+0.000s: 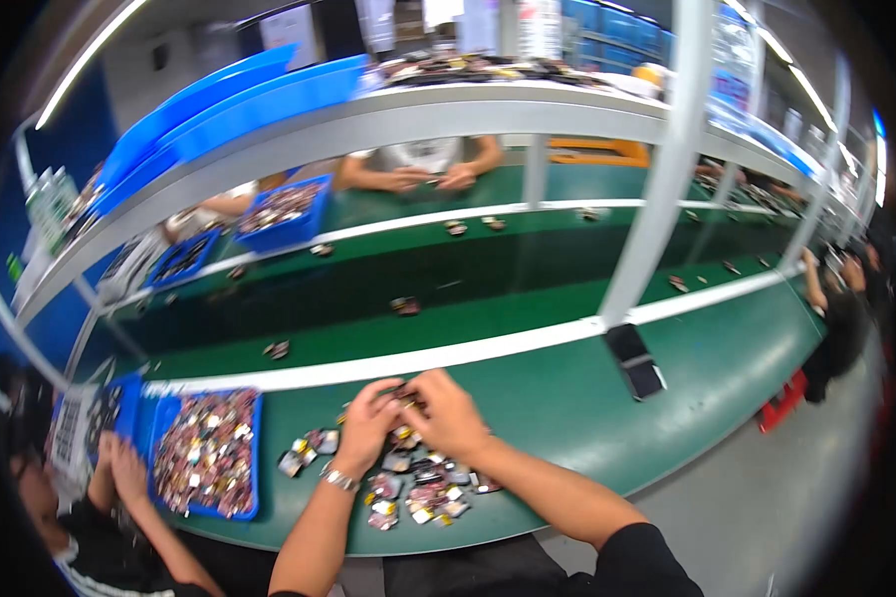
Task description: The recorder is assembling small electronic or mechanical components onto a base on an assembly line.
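My left hand (369,428), with a metal watch on its wrist, and my right hand (450,418) meet over the green bench. Fingers of both are closed around a small dark part (408,400), mostly hidden between the fingertips; its exact kind is not clear. Beneath and in front of my hands spreads a loose pile of small flat electronic-looking parts (433,493) in silver, pink, black and yellow. A few more parts (309,450) lie just left of my left wrist.
At left a blue bin (258,458) is heaped with similar parts, beside a neighbour's hands (119,466). Past a white rail runs a dark conveyor belt (508,269) carrying scattered parts. A phone-like black object (635,363) lies by the upright post (657,199). Another person's hands (433,179) work opposite.
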Demonstrator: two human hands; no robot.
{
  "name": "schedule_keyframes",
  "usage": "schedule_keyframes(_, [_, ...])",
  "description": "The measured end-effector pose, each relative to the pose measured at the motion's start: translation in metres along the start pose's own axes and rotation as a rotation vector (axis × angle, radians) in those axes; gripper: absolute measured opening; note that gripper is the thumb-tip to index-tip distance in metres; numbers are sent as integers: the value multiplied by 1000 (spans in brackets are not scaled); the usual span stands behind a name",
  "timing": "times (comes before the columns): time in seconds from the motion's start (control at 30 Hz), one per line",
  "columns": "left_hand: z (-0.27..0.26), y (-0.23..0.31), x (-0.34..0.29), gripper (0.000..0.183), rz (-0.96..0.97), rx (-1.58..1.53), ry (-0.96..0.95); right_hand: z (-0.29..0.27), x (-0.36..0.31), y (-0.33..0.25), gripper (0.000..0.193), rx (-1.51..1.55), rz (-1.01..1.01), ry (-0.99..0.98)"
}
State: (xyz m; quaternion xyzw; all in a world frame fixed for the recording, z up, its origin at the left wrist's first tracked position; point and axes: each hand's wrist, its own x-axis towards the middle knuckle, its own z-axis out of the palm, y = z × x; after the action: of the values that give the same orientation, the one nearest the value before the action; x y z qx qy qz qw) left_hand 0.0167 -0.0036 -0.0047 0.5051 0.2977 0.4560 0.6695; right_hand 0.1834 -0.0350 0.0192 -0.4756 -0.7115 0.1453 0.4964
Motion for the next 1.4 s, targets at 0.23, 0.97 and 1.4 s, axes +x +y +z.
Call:
schedule_keyframes(0.23, [-1,0,3,34,3,-104,-52,-5,0,0,30,70,48,-7])
schedule_keyframes(0.97, [-1,17,-11,46,10,83,37,12,2,16,19,-86,-335,48])
schedule_keyframes(1.4, [-1,9,-7,38,-54,-28,-13,-1,11,9,21,-296,-418,-26])
